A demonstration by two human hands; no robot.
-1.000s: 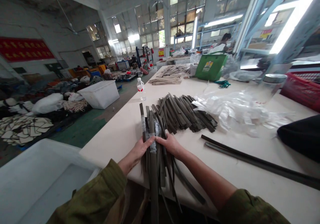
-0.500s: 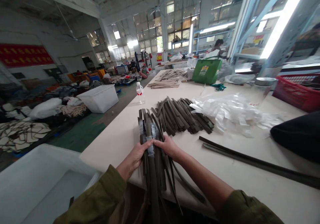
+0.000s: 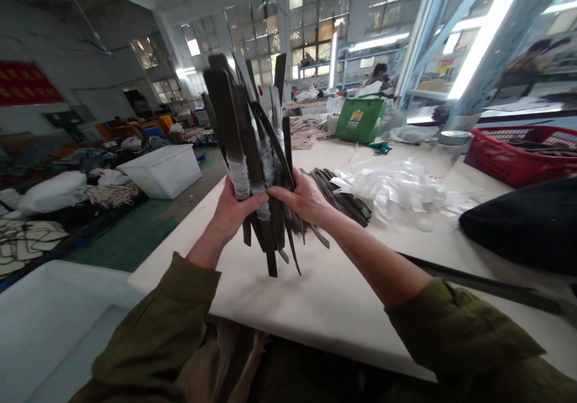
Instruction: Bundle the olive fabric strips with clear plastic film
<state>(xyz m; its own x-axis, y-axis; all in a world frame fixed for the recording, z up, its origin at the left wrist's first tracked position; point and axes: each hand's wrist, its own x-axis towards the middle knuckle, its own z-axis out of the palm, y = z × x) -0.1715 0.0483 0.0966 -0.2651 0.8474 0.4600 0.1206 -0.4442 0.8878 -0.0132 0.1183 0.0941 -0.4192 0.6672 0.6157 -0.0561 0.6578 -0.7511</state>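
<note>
My left hand (image 3: 234,211) and my right hand (image 3: 303,197) together clasp a thick bundle of dark strips (image 3: 247,142), lifted above the table and standing roughly upright. Whitish translucent wrapping (image 3: 240,178) goes around the strips near their middle. Both thumbs press on the near side of the bundle, almost tip to tip, while the other fingers are hidden behind it. Several strip ends hang loose below my hands, and a few stick out sideways. Behind my right hand, a pile of dark strips (image 3: 345,196) lies on the table (image 3: 315,307), partly covered by my arm.
Clear plastic bags (image 3: 401,193) lie crumpled beyond the pile, near a green bag (image 3: 360,119). A red basket (image 3: 496,157) and a black bag (image 3: 523,223) are at the right. Long dark strips (image 3: 478,283) cross the right side. A white bin (image 3: 58,325) stands lower left.
Both hands have raised the bundle off the table, up and slightly left, and it now stands more upright. The view has shifted a little to the right.
</note>
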